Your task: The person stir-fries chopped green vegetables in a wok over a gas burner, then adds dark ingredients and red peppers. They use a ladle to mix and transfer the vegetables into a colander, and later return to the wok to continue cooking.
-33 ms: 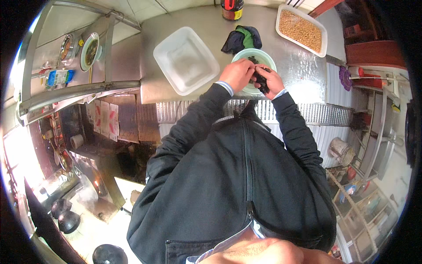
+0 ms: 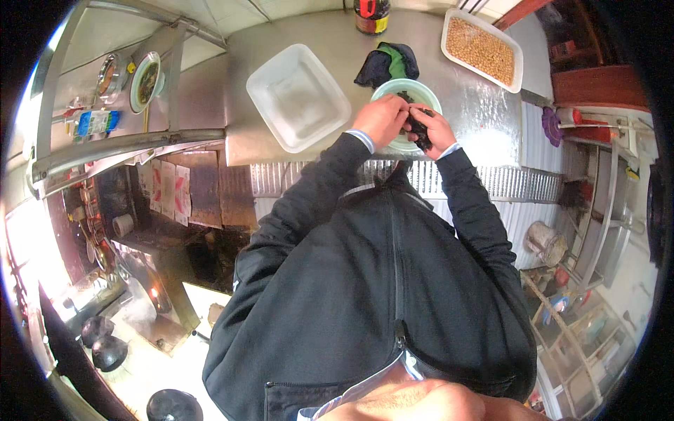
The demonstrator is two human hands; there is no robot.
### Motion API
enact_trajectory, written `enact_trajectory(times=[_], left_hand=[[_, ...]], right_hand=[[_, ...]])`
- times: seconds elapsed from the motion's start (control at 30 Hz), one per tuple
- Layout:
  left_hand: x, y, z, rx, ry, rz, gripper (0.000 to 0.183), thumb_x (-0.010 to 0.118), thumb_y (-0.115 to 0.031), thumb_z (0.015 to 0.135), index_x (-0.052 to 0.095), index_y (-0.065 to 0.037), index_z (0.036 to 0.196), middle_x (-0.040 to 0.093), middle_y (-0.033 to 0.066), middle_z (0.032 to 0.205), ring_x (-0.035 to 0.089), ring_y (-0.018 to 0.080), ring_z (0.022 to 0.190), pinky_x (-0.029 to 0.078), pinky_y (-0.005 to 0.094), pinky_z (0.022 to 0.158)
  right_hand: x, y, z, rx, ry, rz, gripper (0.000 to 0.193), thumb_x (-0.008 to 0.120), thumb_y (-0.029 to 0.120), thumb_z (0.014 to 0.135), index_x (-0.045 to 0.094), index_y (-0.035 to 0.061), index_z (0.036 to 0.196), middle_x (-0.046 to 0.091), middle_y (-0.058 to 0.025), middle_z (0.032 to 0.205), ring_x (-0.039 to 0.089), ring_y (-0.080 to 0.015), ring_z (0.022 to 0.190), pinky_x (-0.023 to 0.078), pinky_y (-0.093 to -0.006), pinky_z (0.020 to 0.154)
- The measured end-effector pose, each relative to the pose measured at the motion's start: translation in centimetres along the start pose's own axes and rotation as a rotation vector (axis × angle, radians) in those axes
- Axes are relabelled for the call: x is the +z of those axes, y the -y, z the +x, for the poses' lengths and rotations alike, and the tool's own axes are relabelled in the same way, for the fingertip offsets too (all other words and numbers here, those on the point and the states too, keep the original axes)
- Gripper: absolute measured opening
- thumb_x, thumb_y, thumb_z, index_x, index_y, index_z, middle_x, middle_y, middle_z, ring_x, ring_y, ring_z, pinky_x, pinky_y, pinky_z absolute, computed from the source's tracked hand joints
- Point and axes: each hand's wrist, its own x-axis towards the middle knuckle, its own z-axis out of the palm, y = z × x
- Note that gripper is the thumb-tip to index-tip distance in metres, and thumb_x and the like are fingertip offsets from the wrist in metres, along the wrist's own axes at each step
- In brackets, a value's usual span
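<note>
Both hands meet over a pale green bowl [image 2: 425,91] on the steel counter. My right hand [image 2: 439,133] is closed around a dark, crinkled clump that looks like wood ear fungus [image 2: 419,130]. With its fingertips pinched together, my left hand [image 2: 381,121] touches the clump's upper left side. More dark pieces lie in the bowl behind the fingers. Just beyond the bowl is a crumpled black and green cloth [image 2: 397,63]. An empty-looking white plastic tub [image 2: 298,98] stands to the left.
A white tray of chickpea-like beans [image 2: 481,50] sits at the far right of the steel counter [image 2: 242,42]. At the back edge stands a dark jar [image 2: 371,15]. A metal shelf frame [image 2: 133,149] rises on the left, bearing a bowl of food [image 2: 146,83].
</note>
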Motion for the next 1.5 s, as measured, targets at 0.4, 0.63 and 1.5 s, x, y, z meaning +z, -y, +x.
enact_trajectory(times=[0.4,0.63,1.5], left_hand=[[2.1,-1.5,1.0,-0.179,0.128,0.066,0.02,0.053,-0.02,0.094,0.058,-0.001,0.097,0.066,0.0248,0.095,0.064,0.0442,0.089,0.05,0.0506,0.077],[4.5,-0.2,-0.1,-0.077,-0.13,-0.309,0.015,0.054,-0.015,0.1,0.053,-0.001,0.099,0.062,0.0148,0.081,0.062,0.0288,0.072,0.05,0.0387,0.069],[5.6,-2.5,0.0,-0.096,-0.335,0.018,0.016,0.073,-0.009,0.073,0.059,-0.007,0.079,0.064,0.0114,0.078,0.065,0.0336,0.075,0.053,0.0414,0.067]], right_hand=[[-3.4,2.2,1.2,0.143,0.107,0.012,0.015,0.06,0.01,0.096,0.06,0.0031,0.109,0.062,-0.0053,0.089,0.058,-0.014,0.072,0.044,-0.0244,0.053],[-4.6,3.4,2.0,0.205,0.173,0.015,0.016,0.061,0.006,0.095,0.057,0.0038,0.11,0.061,-0.0073,0.096,0.057,-0.0157,0.074,0.044,-0.0255,0.055],[-4.6,4.5,1.7,0.198,0.22,-0.209,0.012,0.064,0.007,0.093,0.06,0.0042,0.104,0.063,-0.0052,0.083,0.058,-0.0132,0.065,0.045,-0.025,0.055]])
